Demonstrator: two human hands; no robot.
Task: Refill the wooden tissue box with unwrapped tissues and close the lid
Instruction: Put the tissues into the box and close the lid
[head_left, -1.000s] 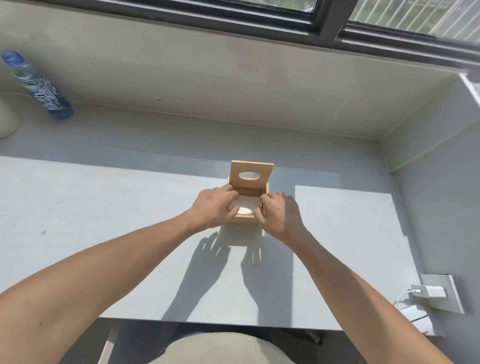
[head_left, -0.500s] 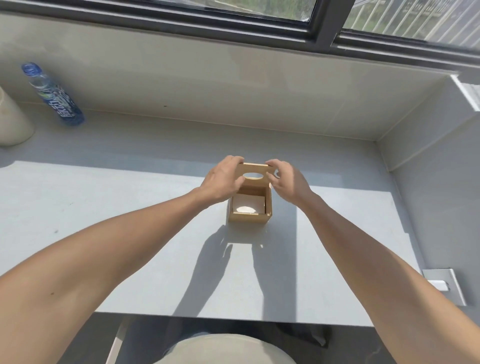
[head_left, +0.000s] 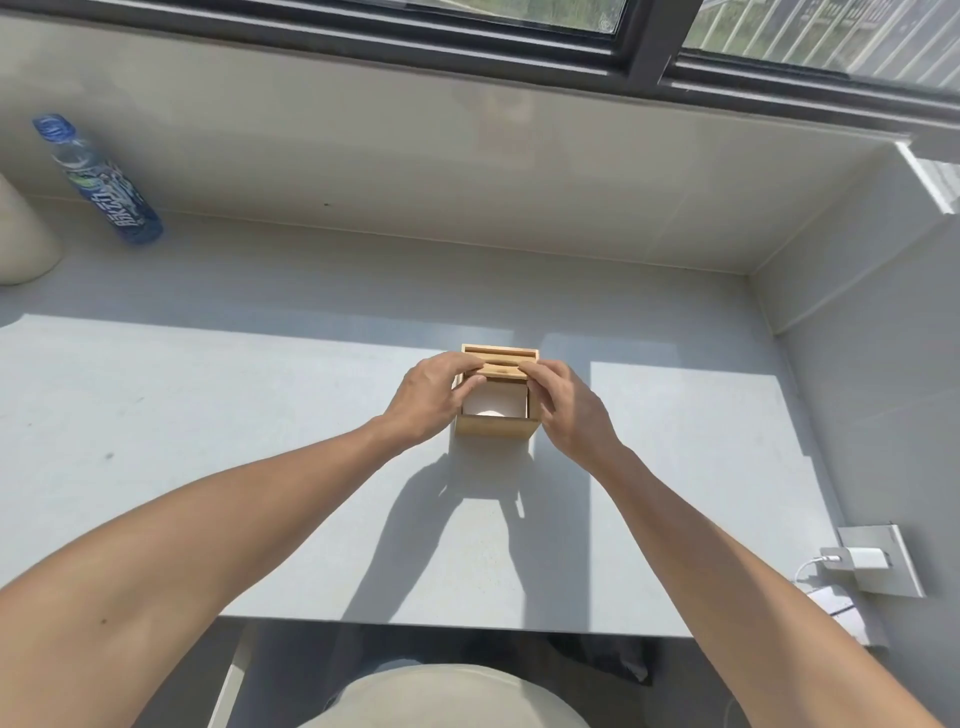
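A small wooden tissue box (head_left: 493, 434) stands on the grey counter, a little right of centre. White tissues (head_left: 494, 404) fill its open top. The wooden lid (head_left: 501, 368) is tilted low over the box's far half, seen nearly edge-on. My left hand (head_left: 434, 397) grips the lid's left end, with its fingers curled over the box's left rim. On the other side, my right hand (head_left: 563, 402) pinches the lid's right end above the right wall. The lid's oval hole is hidden at this angle.
A blue water bottle (head_left: 96, 182) stands at the back left, beside a pale round container (head_left: 23, 244) at the left edge. A wall socket with a white charger (head_left: 865, 564) sits at the right. The counter's front edge (head_left: 441, 623) runs below my forearms.
Both hands left the tissues, took the upright lid by its ends, and have swung it down toward me over the box. The camera view has shifted slightly.
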